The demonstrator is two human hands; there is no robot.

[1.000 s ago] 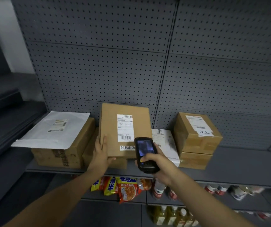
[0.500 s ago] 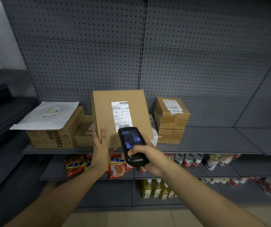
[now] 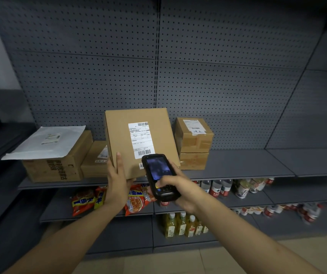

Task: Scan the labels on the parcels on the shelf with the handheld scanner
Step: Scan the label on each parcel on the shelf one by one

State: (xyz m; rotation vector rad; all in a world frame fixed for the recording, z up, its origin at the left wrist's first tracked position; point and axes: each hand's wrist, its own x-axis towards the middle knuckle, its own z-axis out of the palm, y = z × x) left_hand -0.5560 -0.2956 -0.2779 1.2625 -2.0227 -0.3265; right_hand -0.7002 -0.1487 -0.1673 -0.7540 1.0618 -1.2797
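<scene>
Grey perforated metal back panel (image 3: 218, 76) spans the whole bay; grey shelf (image 3: 237, 165) below it carries the parcels. Lower shelves hold snack packets (image 3: 133, 200) and drink bottles (image 3: 182, 226), approx. beneath the hands.

Far left on shelf: large brown carton (image 3: 59, 163), white poly mailer (image 3: 46, 142) lying flat on top, label up. Next, a smaller brown box (image 3: 95, 159), partly hidden behind the flat parcel. Right side: two small taped boxes stacked, upper box (image 3: 193, 135) w/ label on top, lower box (image 3: 193, 161) under it.

Flat cardboard parcel (image 3: 139, 139) is tilted up, face toward camera, lower edge at shelf front. White shipping label (image 3: 141, 139) centred on face, barcodes top and bottom.

Left hand (image 3: 118, 178): fingers straight up against parcel's lower-left face, thumb hooked under the bottom edge, so parcel is gripped and propped.

Right hand (image 3: 176, 188): fingers wrapped round black handheld scanner (image 3: 157, 175), thumb on keypad. Scanner head sits just below label's lower barcode, overlapping parcel's lower right; screen lit, content unreadable.
</scene>
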